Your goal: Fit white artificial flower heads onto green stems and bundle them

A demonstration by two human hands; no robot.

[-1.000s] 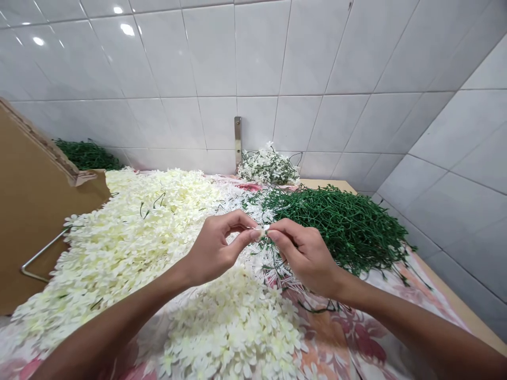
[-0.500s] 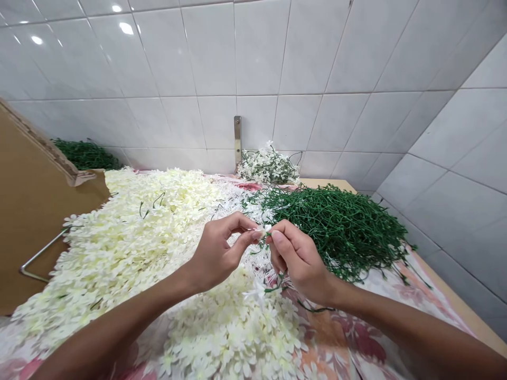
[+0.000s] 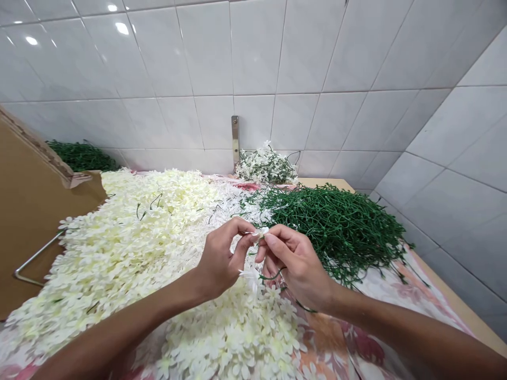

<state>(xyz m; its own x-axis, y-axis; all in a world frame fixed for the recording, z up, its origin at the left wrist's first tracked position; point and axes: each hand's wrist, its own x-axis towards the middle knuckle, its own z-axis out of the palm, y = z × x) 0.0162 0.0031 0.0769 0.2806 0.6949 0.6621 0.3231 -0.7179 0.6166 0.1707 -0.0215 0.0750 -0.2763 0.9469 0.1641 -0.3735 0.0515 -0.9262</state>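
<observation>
Between the fingertips of both hands is a small white artificial flower. My left hand pinches its left side with thumb and forefinger. From the right, my right hand pinches the same flower at its base. A green stem with a white flower head hangs below the right fingers, against the palm side. Under the hands lies a heap of loose cream-white flower heads. Just beyond my right hand is a pile of green plastic stems.
A wide spread of cream flower heads covers the left side. Thin white pieces lie mid-table. Assembled flowers rest by the tiled wall, beside a metal bracket. A cardboard box stands left, with more green stems behind.
My right hand's fingers have opened out somewhat and shifted their pinch on the flower. The hanging flower head has moved slightly up and left. The view has shifted a little.
</observation>
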